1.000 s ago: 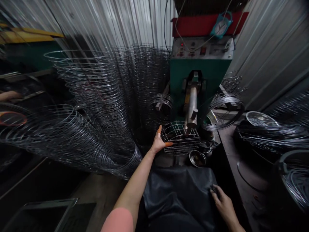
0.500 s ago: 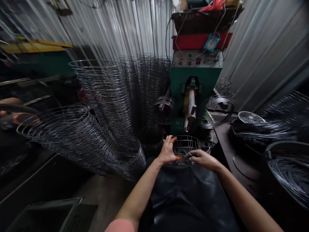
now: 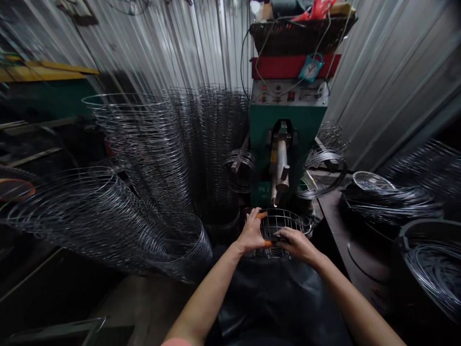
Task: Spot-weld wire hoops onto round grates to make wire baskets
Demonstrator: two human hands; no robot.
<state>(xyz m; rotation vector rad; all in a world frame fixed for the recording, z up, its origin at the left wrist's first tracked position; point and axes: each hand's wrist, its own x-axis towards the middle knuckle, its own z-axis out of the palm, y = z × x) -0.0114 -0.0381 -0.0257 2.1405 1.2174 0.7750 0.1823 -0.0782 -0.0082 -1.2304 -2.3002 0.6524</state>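
The frame [image 3: 283, 225] is sitting mid-scene, just on the near side of the machine [image 3: 264, 158] and below its arm, with the dark apron [image 3: 277, 302] showing nearer still. Being open wire, it is probably weighing little and holding its shape, though single wires are likely bending under a hard squeeze, and the bare metal is perhaps sliding a little against skin. The curved far rim and the left side are offering the surest holds; cut ends, if any, are too small to see. At that left side the left hand [image 3: 250, 234] is gripping the frame, thumb and forefinger forming a wide C, both wearing orange covers. The right hand [image 3: 295, 241] is curling its fingers in over the near wires; whether they are pinching wire or something small, I cannot tell.

Among the containers, the tall wire stack [image 3: 144, 154] at left is looking like nested baskets, holding only one another. The tub [image 3: 414, 228] at near right is holding loose loops of wire [image 3: 435, 274]. The crate [image 3: 54, 331] at near left is showing only its rim, its inside lying too dark to read. The basket [image 3: 302, 41] atop the machine is carrying oddments, including something red [image 3: 319, 9].
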